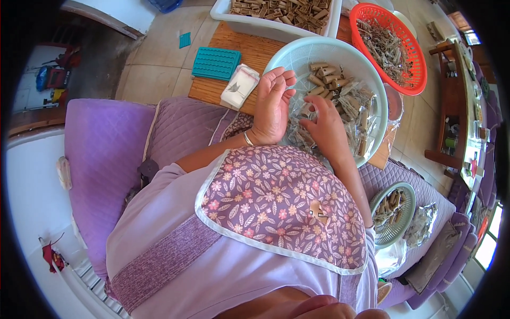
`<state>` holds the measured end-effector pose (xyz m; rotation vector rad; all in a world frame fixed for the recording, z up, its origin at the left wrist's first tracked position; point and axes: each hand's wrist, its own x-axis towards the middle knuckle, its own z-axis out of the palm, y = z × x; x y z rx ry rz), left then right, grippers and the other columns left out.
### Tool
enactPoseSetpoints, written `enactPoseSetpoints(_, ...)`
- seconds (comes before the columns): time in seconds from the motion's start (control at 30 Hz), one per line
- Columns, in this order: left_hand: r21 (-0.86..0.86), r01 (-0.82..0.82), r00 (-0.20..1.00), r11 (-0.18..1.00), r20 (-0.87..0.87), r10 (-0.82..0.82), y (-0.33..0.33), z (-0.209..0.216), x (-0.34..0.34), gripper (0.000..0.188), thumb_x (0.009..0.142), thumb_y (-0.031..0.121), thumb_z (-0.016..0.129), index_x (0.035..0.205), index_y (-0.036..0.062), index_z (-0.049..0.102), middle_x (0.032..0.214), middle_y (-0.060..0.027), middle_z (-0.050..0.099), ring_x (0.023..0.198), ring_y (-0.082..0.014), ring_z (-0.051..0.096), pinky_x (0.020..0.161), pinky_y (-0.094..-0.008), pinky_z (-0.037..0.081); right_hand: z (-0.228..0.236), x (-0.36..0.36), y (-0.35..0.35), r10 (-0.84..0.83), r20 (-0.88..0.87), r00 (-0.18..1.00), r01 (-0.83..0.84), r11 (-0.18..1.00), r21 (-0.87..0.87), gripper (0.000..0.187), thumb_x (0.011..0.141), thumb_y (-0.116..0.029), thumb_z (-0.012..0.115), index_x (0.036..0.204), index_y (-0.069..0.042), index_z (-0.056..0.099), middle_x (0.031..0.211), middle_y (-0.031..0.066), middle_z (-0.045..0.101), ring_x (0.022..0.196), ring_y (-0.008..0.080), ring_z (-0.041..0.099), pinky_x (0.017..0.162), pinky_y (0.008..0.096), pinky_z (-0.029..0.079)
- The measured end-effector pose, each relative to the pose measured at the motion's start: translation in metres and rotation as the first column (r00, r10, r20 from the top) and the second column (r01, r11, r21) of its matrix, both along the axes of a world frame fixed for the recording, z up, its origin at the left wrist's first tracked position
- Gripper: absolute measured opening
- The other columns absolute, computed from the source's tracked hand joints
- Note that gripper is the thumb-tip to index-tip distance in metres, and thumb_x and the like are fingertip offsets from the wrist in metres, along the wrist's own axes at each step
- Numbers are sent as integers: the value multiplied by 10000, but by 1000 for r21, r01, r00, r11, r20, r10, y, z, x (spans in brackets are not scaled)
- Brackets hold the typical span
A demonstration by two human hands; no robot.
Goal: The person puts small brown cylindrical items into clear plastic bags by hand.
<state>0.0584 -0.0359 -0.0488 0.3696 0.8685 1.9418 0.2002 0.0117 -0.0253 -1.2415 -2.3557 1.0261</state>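
Resting in the pale green basin (366, 80) on the lap were short brown paper tubes (326, 72) among clear wrappers (353, 114). A wrapper was pinched by the left hand (272, 103); the right hand (325, 127) was curled over the heap, its grasp not discernible. Tubes were judged light, crushable, best taken mid-length.

pale green basin (366, 80), heaped brown paper tubes (340, 93)

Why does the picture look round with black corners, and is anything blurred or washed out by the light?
Head view: a fisheye lens bends straight edges and leaves a black rim; daylight is bright, with glare at the window on the right edge; the left hand and right hand over the pale green basket look sharp.
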Motion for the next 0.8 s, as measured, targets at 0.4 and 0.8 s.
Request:
enactPoseSetpoints(0.4,160,14,997,987,-73,-3,-5,6,-22,281,1019,203,450,1245,34,444,1152,-125,561,1025,-179,561,897,-300,464,-56,-51,28,295,324,899,-294,954,-52,361,770,-199,700,1089,-55,610,1034,174,622,978,357,620,815,469,493)
enactPoseSetpoints(0.8,-262,381,826,887,-335,-454,5,28,-25,597,951,395,582,1375,64,325,1214,-120,494,1020,-173,570,854,-289,471,14,6,35,15,-214,977,98,856,507,135,759,-51,633,890,-74,657,845,75,591,746,258,600,648,362,484)
